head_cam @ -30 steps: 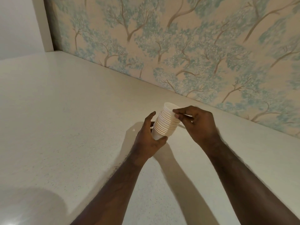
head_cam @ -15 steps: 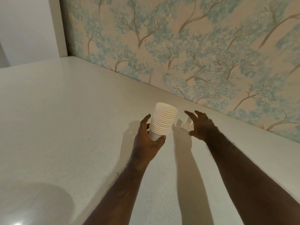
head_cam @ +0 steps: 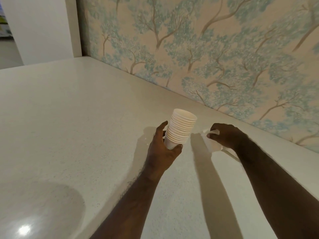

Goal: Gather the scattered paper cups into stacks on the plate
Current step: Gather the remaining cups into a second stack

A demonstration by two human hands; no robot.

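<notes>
My left hand (head_cam: pixel 161 145) grips the bottom of a tall stack of white paper cups (head_cam: pixel 181 130) and holds it upright, tilted slightly right, above the white countertop (head_cam: pixel 77 126). To its right, my right hand (head_cam: pixel 224 137) rests low on the counter near the wall. Its fingers pinch a thin, whitish, translucent piece (head_cam: pixel 213 144) that lies on the surface. I cannot tell what that piece is. No plate and no loose cups are in view.
A wall with blue tree-pattern wallpaper (head_cam: pixel 207 57) runs along the far right edge of the counter. A plain white wall corner (head_cam: pixel 51 28) stands at the far left. My head's shadow falls at the near left.
My right hand left the top of the stack, moved right and down to the counter, and closed on the whitish piece. The left hand kept its hold and set the stack more upright.
</notes>
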